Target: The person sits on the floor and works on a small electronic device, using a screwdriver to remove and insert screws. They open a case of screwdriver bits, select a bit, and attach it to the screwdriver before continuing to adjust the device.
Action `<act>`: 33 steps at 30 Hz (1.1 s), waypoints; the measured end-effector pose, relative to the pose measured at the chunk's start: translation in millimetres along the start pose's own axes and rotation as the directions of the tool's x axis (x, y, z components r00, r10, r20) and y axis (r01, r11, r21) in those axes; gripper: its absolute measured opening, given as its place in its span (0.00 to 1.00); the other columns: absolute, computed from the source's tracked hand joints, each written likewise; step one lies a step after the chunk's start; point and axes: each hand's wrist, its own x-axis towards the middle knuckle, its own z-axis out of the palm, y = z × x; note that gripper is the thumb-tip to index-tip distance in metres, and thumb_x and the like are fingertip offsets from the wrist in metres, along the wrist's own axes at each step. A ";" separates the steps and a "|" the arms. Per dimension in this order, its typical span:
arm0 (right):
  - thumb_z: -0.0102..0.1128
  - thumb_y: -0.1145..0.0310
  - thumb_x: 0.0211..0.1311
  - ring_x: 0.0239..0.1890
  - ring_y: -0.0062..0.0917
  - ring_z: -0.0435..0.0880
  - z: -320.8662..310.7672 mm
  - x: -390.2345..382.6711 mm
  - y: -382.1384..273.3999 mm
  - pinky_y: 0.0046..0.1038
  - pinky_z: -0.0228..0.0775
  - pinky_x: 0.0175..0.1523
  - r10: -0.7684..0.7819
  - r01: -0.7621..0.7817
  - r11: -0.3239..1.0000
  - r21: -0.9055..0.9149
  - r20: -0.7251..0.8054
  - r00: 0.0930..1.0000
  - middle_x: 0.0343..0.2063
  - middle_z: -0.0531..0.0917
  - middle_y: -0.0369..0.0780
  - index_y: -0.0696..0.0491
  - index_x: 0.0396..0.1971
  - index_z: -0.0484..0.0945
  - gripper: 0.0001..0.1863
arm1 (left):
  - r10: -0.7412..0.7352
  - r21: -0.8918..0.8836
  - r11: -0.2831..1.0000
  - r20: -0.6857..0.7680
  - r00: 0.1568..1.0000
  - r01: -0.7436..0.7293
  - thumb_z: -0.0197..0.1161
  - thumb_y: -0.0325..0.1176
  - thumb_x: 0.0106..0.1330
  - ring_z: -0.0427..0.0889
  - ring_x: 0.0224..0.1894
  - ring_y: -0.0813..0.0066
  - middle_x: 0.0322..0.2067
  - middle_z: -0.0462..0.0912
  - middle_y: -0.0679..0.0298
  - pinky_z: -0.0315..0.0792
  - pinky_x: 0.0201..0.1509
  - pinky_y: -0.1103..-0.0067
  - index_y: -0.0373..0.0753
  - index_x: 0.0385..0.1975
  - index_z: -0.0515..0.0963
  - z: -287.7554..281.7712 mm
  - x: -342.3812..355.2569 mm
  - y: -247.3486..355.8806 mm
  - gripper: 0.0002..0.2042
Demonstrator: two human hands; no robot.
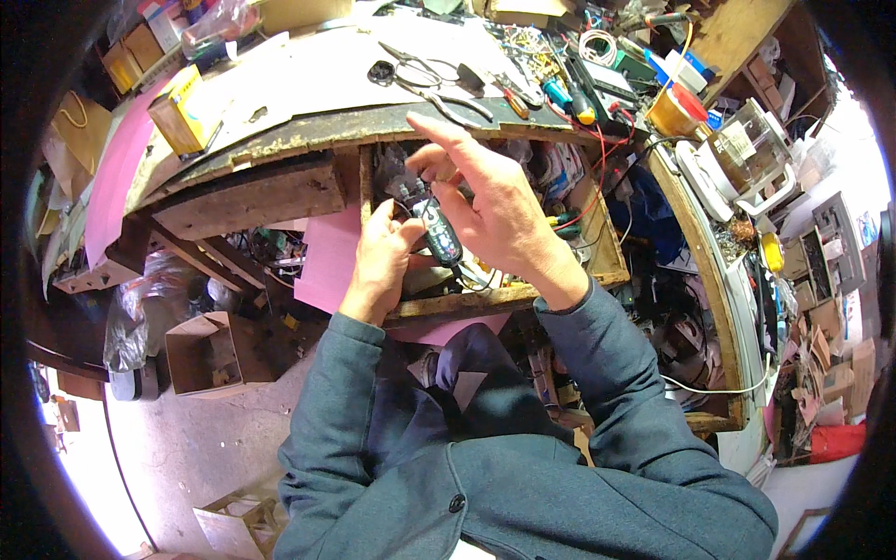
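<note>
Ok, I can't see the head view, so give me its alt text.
The left hand holds a small dark device over a cluttered wooden drawer; the right hand is close beside it, index finger extended. Pliers and a yellow box sit on the workbench beyond.

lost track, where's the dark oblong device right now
In the head view near centre, the dark oblong device is held by the left hand, just left of the right hand.
</note>
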 end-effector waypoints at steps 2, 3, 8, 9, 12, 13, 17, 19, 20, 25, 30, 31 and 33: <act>0.70 0.72 0.58 0.33 0.38 0.86 -3.7 1.0 -3.2 0.39 0.79 0.40 0.006 -0.002 0.992 -0.123 0.031 1.000 0.31 0.85 0.43 0.48 0.71 0.68 0.38 | -0.003 -0.027 1.000 0.002 1.000 0.003 0.64 0.34 0.66 0.73 0.29 0.88 0.35 0.77 0.71 0.73 0.31 0.86 0.33 0.57 0.69 2.3 -2.6 2.4 0.22; 0.70 0.72 0.58 0.33 0.38 0.86 -5.4 1.2 -5.2 0.39 0.79 0.40 -0.007 0.014 0.983 -0.182 0.043 0.999 0.31 0.85 0.43 0.48 0.71 0.68 0.39 | -0.004 -0.021 1.000 0.015 1.000 0.005 0.64 0.34 0.66 0.74 0.30 0.88 0.35 0.77 0.70 0.74 0.31 0.85 0.33 0.57 0.69 -0.6 -2.9 1.8 0.22; 0.71 0.70 0.57 0.33 0.38 0.86 -1.4 1.3 0.6 0.38 0.78 0.40 -0.036 0.037 0.998 -0.047 0.016 0.999 0.30 0.85 0.41 0.47 0.72 0.68 0.40 | 0.005 -0.033 0.999 0.003 1.000 -0.005 0.65 0.35 0.66 0.76 0.31 0.86 0.35 0.77 0.70 0.78 0.32 0.82 0.32 0.58 0.69 -4.9 1.7 -6.8 0.23; 0.72 0.69 0.57 0.33 0.37 0.86 -0.6 1.4 1.9 0.38 0.78 0.39 -0.042 0.042 0.999 -0.028 0.008 0.999 0.30 0.85 0.41 0.46 0.72 0.68 0.40 | 0.001 -0.034 0.999 0.016 1.000 -0.001 0.65 0.35 0.66 0.76 0.31 0.86 0.35 0.77 0.70 0.79 0.32 0.81 0.32 0.58 0.69 -4.1 2.4 -6.0 0.23; 0.71 0.70 0.58 0.34 0.36 0.86 -7.8 3.1 -7.5 0.38 0.78 0.40 -0.039 0.057 0.965 -0.256 0.072 0.997 0.32 0.86 0.40 0.45 0.72 0.67 0.40 | -0.005 -0.038 0.999 0.040 0.999 0.007 0.64 0.34 0.66 0.77 0.31 0.86 0.34 0.77 0.70 0.80 0.31 0.81 0.33 0.58 0.69 -7.1 3.3 -8.7 0.23; 0.71 0.73 0.57 0.34 0.35 0.86 -7.8 3.2 -8.8 0.36 0.78 0.42 -0.040 0.056 0.970 -0.238 0.072 0.997 0.33 0.86 0.40 0.46 0.71 0.69 0.39 | -0.007 -0.038 0.999 0.044 0.999 0.009 0.64 0.34 0.66 0.77 0.30 0.85 0.33 0.77 0.70 0.80 0.31 0.81 0.34 0.58 0.70 -8.7 3.1 -9.8 0.22; 0.71 0.72 0.58 0.34 0.35 0.86 -4.1 3.6 -4.9 0.36 0.78 0.42 -0.011 0.014 0.999 -0.041 0.062 0.998 0.33 0.86 0.41 0.47 0.71 0.69 0.38 | -0.002 -0.034 0.999 0.011 1.000 0.002 0.63 0.35 0.67 0.78 0.31 0.84 0.33 0.78 0.71 0.80 0.31 0.80 0.37 0.56 0.72 -6.3 4.8 -8.2 0.20; 0.71 0.68 0.57 0.34 0.35 0.85 -4.8 2.8 -5.8 0.38 0.77 0.40 0.003 -0.003 1.000 0.000 0.094 0.996 0.31 0.84 0.40 0.46 0.71 0.69 0.39 | -0.013 -0.012 1.000 -0.007 1.000 0.013 0.63 0.35 0.67 0.78 0.31 0.83 0.33 0.78 0.70 0.80 0.31 0.79 0.38 0.55 0.73 -4.8 4.4 -9.3 0.19; 0.72 0.68 0.57 0.33 0.35 0.85 -5.2 2.1 -7.6 0.37 0.77 0.39 -0.018 0.030 0.990 -0.136 0.090 0.996 0.30 0.84 0.40 0.46 0.70 0.70 0.38 | -0.003 -0.009 1.000 0.001 1.000 0.003 0.63 0.36 0.68 0.78 0.31 0.83 0.34 0.79 0.70 0.80 0.33 0.77 0.38 0.55 0.73 -4.9 2.5 -7.4 0.18; 0.76 0.63 0.54 0.29 0.34 0.83 -4.2 2.8 -4.0 0.37 0.75 0.36 -0.056 0.066 0.945 -0.321 0.038 0.998 0.25 0.82 0.39 0.44 0.67 0.74 0.38 | 0.008 -0.043 0.999 0.037 0.999 -0.006 0.64 0.35 0.70 0.83 0.36 0.80 0.38 0.83 0.68 0.82 0.34 0.77 0.39 0.54 0.73 -14.2 8.9 -20.9 0.16; 0.63 0.80 0.63 0.29 0.32 0.87 -8.0 16.9 -8.1 0.31 0.79 0.37 0.128 -0.128 0.989 0.074 0.007 0.992 0.28 0.85 0.43 0.49 0.68 0.71 0.32 | -0.004 -0.014 1.000 0.005 1.000 0.004 0.62 0.30 0.69 0.82 0.38 0.77 0.39 0.81 0.65 0.86 0.36 0.72 0.38 0.50 0.73 -10.0 7.1 -14.9 0.12; 0.60 0.79 0.64 0.28 0.29 0.86 -8.4 27.0 -7.5 0.29 0.78 0.37 0.215 -0.206 0.962 0.181 -0.032 0.976 0.25 0.83 0.44 0.52 0.61 0.76 0.24 | 0.014 -0.017 1.000 0.007 1.000 -0.014 0.63 0.33 0.69 0.81 0.35 0.81 0.37 0.81 0.68 0.83 0.34 0.74 0.41 0.49 0.74 -9.1 6.4 -15.8 0.12; 0.58 0.73 0.67 0.29 0.31 0.87 -14.2 56.8 4.9 0.32 0.78 0.38 0.277 -0.272 0.960 -0.067 0.099 0.956 0.24 0.84 0.46 0.55 0.51 0.81 0.14 | 0.018 -0.030 0.999 -0.017 1.000 -0.018 0.63 0.33 0.69 0.81 0.35 0.80 0.37 0.81 0.68 0.83 0.34 0.74 0.41 0.49 0.75 -11.6 2.0 -12.4 0.11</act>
